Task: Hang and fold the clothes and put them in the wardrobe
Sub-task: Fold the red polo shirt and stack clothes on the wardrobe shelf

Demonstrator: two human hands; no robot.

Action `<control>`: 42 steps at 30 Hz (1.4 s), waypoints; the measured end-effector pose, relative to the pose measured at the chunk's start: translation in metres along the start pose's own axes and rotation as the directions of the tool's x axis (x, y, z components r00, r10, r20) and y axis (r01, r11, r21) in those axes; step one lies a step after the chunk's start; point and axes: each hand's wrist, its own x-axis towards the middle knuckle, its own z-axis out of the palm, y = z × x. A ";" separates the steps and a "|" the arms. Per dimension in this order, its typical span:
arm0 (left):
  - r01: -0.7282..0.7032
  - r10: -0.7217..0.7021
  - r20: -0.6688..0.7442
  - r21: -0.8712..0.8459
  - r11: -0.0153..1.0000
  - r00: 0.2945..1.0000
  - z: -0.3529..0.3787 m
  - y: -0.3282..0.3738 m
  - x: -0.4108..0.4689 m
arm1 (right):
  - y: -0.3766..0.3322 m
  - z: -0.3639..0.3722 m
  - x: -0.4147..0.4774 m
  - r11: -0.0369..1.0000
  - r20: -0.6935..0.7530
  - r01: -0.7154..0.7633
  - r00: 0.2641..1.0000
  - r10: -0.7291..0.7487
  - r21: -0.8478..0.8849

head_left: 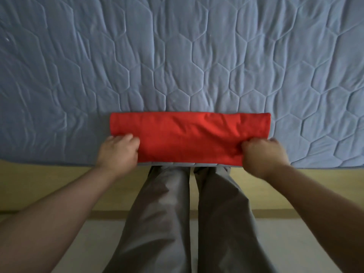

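Finds red garment (189, 134) folded into a long flat band on quilted blue bedcover (177, 56), set crosswise at the near edge of the bed. Shows far edge straight and softly rounded at the fold, near edge level with the bedcover's border. Shows shallow creases across the middle and right part of the cloth.

Grips near-left corner of the band with left hand (118, 152): fingers curled and pressed together, knuckles up. Hides the fingertips against the cloth, so cannot tell how much fabric lies under them. Grips near-right corner with right hand (264, 156): fingers closed into a fist round bunched cloth, small folds gathered just left of the knuckles. Places the two hands well apart, one at each end of the band, both low on the bed surface, forearms bare.

Records grey trousers (167, 213) on the legs of the person standing against the bed, directly below the garment. Records yellowish bed base (39, 178) under the bedcover's edge, and pale floor (94, 243) beneath.
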 end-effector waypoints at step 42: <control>0.185 -0.257 -0.236 -0.288 0.939 0.937 -0.059 0.092 0.094 | 0.045 -0.039 0.100 0.121 0.109 -0.222 0.797 0.594 0.968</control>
